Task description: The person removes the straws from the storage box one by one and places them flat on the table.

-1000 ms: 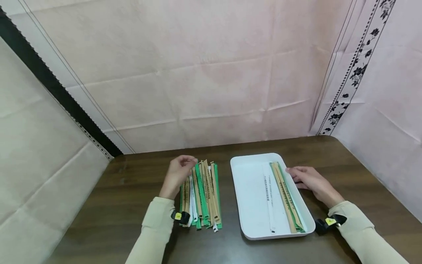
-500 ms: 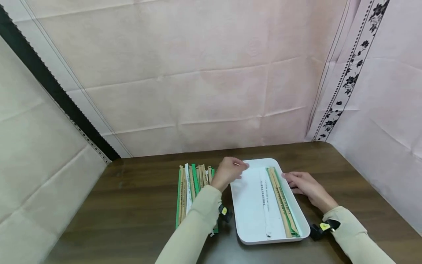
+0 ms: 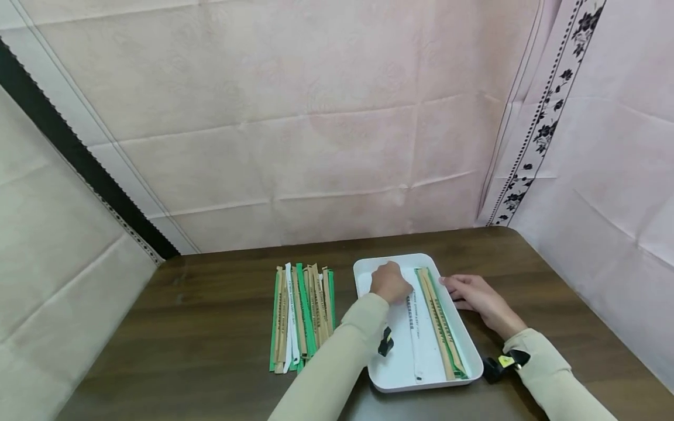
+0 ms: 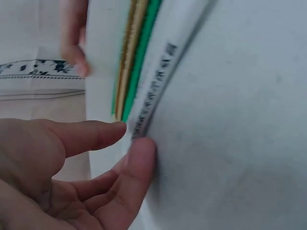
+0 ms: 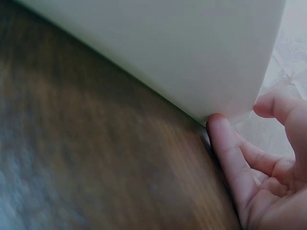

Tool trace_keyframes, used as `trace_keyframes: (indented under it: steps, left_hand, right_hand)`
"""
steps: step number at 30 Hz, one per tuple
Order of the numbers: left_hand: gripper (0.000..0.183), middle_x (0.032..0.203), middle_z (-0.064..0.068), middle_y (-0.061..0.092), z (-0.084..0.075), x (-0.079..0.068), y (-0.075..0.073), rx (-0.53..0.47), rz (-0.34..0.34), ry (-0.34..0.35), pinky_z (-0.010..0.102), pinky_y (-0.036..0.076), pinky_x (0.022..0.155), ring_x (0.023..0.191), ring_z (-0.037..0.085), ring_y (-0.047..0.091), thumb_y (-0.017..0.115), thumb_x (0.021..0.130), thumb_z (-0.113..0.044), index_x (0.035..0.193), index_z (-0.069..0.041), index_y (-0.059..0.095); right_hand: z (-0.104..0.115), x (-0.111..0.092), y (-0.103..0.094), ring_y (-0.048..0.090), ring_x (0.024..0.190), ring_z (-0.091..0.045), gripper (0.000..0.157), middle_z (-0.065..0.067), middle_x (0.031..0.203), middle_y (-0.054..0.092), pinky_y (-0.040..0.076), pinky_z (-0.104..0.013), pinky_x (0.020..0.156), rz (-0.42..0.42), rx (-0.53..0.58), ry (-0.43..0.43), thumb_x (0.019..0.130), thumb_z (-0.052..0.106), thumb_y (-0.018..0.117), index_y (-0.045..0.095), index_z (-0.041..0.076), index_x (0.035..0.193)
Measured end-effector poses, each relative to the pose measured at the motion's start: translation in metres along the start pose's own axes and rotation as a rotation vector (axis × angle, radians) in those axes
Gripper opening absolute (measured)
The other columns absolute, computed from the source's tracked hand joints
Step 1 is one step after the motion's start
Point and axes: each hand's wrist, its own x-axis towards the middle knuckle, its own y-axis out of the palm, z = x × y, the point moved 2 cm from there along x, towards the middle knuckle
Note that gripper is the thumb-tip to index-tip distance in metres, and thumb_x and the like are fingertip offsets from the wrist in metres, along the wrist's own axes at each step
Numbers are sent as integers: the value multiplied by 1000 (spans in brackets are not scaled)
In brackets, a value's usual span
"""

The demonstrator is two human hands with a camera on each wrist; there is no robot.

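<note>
Green, tan and white slim wrapped packets (image 3: 305, 310) lie side by side on the brown wooden desk (image 3: 200, 327). Rightward, my left grip (image 3: 391, 282) pinches the far end of a slim white packet with black lettering (image 4: 157, 79), which stretches lengthwise toward me within the white rectangular tray (image 3: 387, 365), beside tan-and-green packets (image 3: 441, 324). My right grip (image 3: 480, 298), farther from it, holds the tray's right wall.

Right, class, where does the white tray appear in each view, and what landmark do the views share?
Head: the white tray sits low, right of centre.
Left wrist: it fills the middle and right of the picture.
Right wrist: it spans most of the top, above the brown table.
Shared landmark: the right hand, low right (head), top left (left wrist), lower right (right wrist).
</note>
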Motion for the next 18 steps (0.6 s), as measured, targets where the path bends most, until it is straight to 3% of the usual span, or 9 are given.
trace_keyframes:
  steps: [6, 11, 15, 18]
  left_hand:
    - [31, 81, 10, 65, 1, 0, 3, -38, -47, -18, 31, 57, 60, 67, 22, 66, 83, 88, -10, 113, 3, 70]
    - [29, 74, 7, 65, 5, 2, -2, -124, -42, -64, 27, 54, 54, 60, 19, 65, 84, 89, -14, 107, 1, 69]
    - [19, 69, 6, 68, 6, 5, -11, -318, 0, -93, 23, 54, 56, 57, 16, 67, 84, 90, -15, 94, -2, 72]
    - [12, 75, 6, 71, 7, 5, -24, -498, 49, -101, 25, 61, 66, 64, 16, 71, 83, 92, -13, 92, -4, 76]
  right_hand:
    - [1, 1, 2, 68, 100, -17, 62, -14, 121, 71, 63, -33, 88, -7, -16, 6, 108, 42, 60, 56, -10, 142]
    - [1, 0, 1, 68, 101, -17, 65, -15, 122, 70, 62, -32, 88, 1, -34, 2, 108, 44, 59, 55, -10, 143]
    - [1, 0, 0, 68, 101, -17, 64, -15, 122, 70, 62, -30, 87, 7, -38, -3, 108, 43, 59, 55, -10, 143]
    - [0, 2, 1, 68, 101, -17, 65, -14, 120, 71, 62, -30, 86, 18, -39, -8, 108, 43, 59, 54, -11, 143]
